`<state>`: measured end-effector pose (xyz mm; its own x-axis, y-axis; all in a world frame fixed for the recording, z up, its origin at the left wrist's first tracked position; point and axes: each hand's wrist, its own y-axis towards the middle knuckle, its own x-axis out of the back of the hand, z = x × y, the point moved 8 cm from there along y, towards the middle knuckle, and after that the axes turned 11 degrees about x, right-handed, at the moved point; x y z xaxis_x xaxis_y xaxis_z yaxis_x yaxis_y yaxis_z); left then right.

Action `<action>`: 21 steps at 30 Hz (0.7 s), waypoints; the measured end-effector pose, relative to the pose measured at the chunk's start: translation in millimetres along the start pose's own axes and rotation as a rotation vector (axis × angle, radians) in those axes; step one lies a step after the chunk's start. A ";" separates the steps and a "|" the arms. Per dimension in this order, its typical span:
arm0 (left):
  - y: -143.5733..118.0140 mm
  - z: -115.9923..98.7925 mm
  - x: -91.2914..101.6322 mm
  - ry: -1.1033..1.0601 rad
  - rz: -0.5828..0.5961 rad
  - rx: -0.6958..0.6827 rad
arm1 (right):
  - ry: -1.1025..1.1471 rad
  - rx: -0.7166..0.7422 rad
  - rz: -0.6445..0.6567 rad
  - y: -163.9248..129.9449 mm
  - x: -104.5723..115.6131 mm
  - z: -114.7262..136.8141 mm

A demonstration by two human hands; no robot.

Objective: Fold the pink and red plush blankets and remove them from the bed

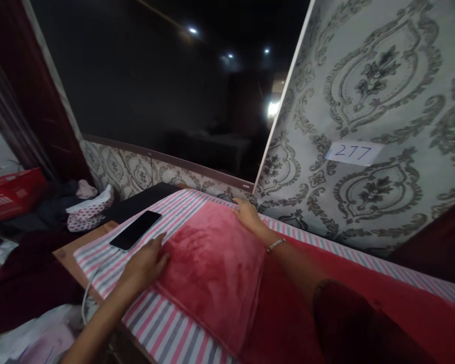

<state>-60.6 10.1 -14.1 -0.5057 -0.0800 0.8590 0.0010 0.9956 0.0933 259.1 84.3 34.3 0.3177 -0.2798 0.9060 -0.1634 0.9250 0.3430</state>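
A folded pinkish-red plush cloth [212, 258] lies on a pink, grey and white striped cloth [167, 323] that covers the table. My left hand [146, 263] rests at the plush cloth's left edge, thumb apart from the fingers. At the far right corner of the same cloth is my right hand [248, 215], its fingers stretched over the edge; a silver bracelet [276, 245] circles that wrist. Just beyond my left hand, a black-screened phone [135, 230] lies on the stripes. A darker red cloth [349, 288] spreads to the right, beneath my right forearm.
A large television [167, 91] hangs over the table's back edge. Beside it, patterned wallpaper bears a paper label [354, 153] reading 277. Clothes and a red bag [13, 194] are piled at the left. A white cable [86, 298] droops over the table's left edge.
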 end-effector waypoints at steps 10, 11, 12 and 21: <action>-81.8 -110.1 -93.1 0.284 0.105 -0.516 | -0.088 -0.025 0.282 -88.6 -25.1 -40.2; -83.4 -110.6 -96.1 0.303 0.095 -0.516 | -0.082 -0.050 0.277 -96.6 -22.2 -48.1; -83.9 -110.5 -97.2 0.317 0.092 -0.518 | -0.079 -0.070 0.267 -105.1 -18.1 -55.2; -103.9 -154.8 -103.6 0.263 0.217 -0.603 | -0.026 -0.109 0.250 -219.4 18.5 -71.2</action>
<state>125.2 -92.5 -34.8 -0.2141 0.0328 0.9763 0.5965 0.7959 0.1041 367.3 -105.5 -41.9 0.2555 -0.0442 0.9658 -0.1323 0.9880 0.0803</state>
